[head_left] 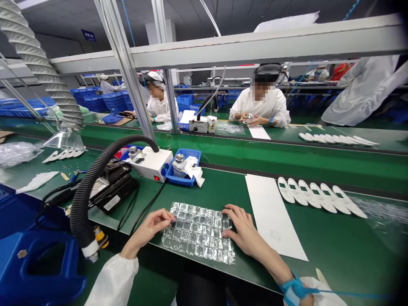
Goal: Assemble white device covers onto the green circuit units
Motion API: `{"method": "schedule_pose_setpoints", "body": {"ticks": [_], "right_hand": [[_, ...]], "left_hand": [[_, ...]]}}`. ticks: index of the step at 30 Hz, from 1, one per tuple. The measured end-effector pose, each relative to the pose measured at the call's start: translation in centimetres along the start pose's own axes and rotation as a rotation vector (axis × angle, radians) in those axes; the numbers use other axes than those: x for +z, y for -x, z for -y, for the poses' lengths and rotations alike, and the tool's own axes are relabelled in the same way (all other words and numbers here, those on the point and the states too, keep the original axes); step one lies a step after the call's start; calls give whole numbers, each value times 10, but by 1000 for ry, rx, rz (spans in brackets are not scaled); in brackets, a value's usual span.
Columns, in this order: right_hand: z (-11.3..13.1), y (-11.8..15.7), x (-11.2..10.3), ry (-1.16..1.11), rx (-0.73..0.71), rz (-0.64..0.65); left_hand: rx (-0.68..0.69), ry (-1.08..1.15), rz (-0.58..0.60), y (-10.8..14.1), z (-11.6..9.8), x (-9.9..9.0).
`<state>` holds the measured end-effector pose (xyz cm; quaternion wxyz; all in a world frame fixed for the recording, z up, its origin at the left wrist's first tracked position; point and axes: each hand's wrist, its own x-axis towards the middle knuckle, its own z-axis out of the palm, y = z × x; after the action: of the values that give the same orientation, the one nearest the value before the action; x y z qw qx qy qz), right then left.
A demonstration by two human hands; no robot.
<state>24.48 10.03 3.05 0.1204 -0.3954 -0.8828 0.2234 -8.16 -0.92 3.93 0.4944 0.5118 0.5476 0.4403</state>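
A clear plastic sheet [199,233], divided into a grid of small square pockets or film pieces, lies on the green bench near its front edge. At its upper left edge, my left hand [156,224] has thumb and fingers pinched together on the plastic. My right hand [244,229] rests at the opposite side, fingers apart and bent, with the thumb and fingertips touching the sheet's right part. Around that wrist is a blue strap [295,287] with a cord. Just right of this hand lies a white paper sheet [274,216] bearing a small, faint square piece.
Several white plastic housings [315,195] line the right rear. Behind the sheet stand a blue tray [184,170] with a bottle and tissue, and a white box [151,163]. A black flexible hose [84,191] arches at left. Co-workers sit across the green divider [223,155].
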Motion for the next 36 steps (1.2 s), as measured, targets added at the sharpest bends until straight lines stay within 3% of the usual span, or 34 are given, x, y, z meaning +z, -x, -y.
{"method": "schedule_pose_setpoints", "body": {"ticks": [7, 15, 20, 26, 33, 36], "right_hand": [[1, 1, -1, -44, 25, -23], [-4, -2, 1, -9, 4, -2], [-3, -2, -2, 30, -19, 8], [-1, -6, -3, 56, -30, 22], [0, 0, -6, 135, -34, -47], [5, -3, -8, 177, -50, -81]], "left_hand": [[-16, -147, 98, -4, -10, 9], [100, -467, -21, -14, -8, 27], [194, -471, 72, -13, -12, 16], [138, -377, 207, 4, -5, 9], [119, -455, 39, -16, -18, 25], [141, -415, 103, -22, -24, 27]]}}
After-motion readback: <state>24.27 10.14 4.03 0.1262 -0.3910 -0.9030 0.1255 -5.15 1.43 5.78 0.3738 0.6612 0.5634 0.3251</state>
